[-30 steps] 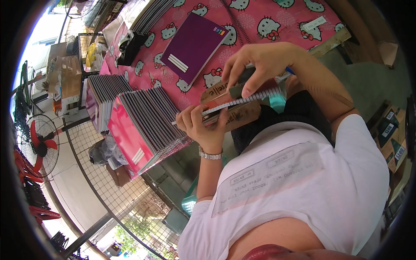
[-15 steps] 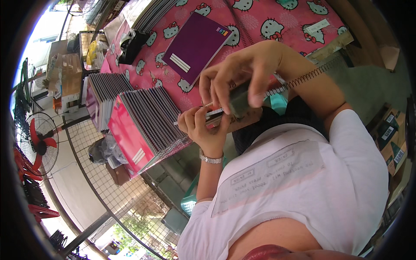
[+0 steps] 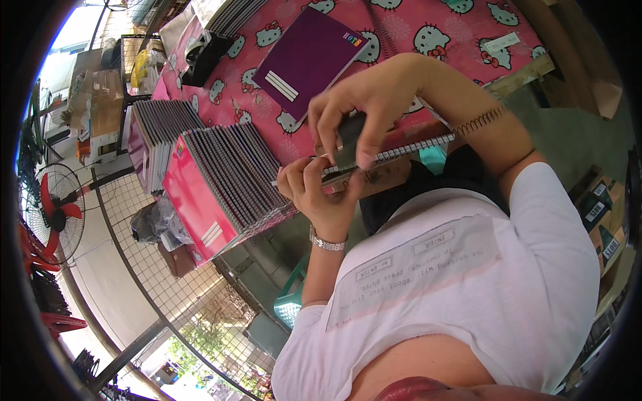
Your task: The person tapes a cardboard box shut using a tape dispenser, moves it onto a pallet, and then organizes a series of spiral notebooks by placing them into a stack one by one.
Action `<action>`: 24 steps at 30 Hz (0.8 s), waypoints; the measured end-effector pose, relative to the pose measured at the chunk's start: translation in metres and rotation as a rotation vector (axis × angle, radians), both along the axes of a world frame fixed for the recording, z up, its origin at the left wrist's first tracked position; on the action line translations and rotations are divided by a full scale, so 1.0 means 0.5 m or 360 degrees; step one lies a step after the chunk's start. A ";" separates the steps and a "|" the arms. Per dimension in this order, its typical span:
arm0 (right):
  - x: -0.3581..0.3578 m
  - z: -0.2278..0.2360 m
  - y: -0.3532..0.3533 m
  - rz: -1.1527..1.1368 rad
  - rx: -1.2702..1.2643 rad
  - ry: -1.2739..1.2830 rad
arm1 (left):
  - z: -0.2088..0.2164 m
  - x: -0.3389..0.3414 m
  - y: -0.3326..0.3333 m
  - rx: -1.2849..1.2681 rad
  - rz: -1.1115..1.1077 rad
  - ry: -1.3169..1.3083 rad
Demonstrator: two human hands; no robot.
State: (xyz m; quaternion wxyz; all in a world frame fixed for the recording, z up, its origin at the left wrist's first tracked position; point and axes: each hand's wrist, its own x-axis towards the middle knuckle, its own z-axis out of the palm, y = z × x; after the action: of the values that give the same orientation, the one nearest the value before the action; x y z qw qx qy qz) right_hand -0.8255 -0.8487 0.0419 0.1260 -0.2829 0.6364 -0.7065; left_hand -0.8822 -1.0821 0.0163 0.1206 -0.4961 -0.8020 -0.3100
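My left hand [image 3: 322, 195], with a metal-band watch on the wrist, is closed round the near-left end of a notebook [image 3: 416, 146] held edge-up before my body. A dark wire coil [image 3: 478, 121] runs along the notebook's punched edge, and its free end sticks out to the right past my right forearm. Above that edge my right hand [image 3: 374, 100] is bent over, its fingers and thumb closed on a dark grey-green block [image 3: 349, 140] that touches the edge. What the block is made of I cannot tell. The notebook's far-left part is hidden by my fingers.
A purple notebook [image 3: 309, 61] lies on the pink patterned tablecloth [image 3: 271, 107]. Stacks of coil-bound notebooks, one pink-covered [image 3: 200, 200], stand at the left edge near a black tape dispenser [image 3: 204, 60]. A fan [image 3: 55, 214] is farther left; boxes [image 3: 602, 220] are at right.
My right hand has shifted left with the block. The coil now reaches farther along the notebook's edge, and its loose end is shorter. My left hand keeps its grip.
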 end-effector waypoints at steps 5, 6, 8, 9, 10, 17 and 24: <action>-0.011 0.000 -0.004 0.0206 -0.0195 -0.0039 | -0.012 -0.012 -0.005 0.0021 -0.0021 0.0008; -0.018 0.007 0.004 -0.0088 0.0403 -0.0086 | 0.003 -0.003 -0.001 0.0015 -0.0022 -0.0029; -0.020 0.000 0.003 0.0034 0.0074 -0.0161 | 0.002 -0.003 -0.011 0.0036 -0.0037 -0.0043; -0.020 -0.006 0.002 0.0089 -0.0085 -0.0202 | -0.001 -0.003 -0.014 0.0051 -0.0049 -0.0053; -0.024 -0.016 -0.011 0.0308 -0.0551 -0.0101 | -0.002 -0.015 -0.020 -0.0011 -0.0047 -0.0113; -0.058 -0.015 -0.021 0.0332 -0.0494 -0.0113 | 0.022 -0.080 -0.058 -0.0121 -0.0038 -0.0330; -0.062 -0.009 -0.024 0.0071 0.0046 -0.0135 | 0.007 -0.101 -0.059 0.0002 -0.0167 -0.0646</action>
State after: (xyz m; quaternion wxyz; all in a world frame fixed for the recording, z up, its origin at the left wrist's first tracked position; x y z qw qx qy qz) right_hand -0.8565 -0.8609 0.0375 0.1726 -0.2650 0.6341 -0.7056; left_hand -0.9326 -1.1114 0.0199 -0.0595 -0.4645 -0.7827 -0.4100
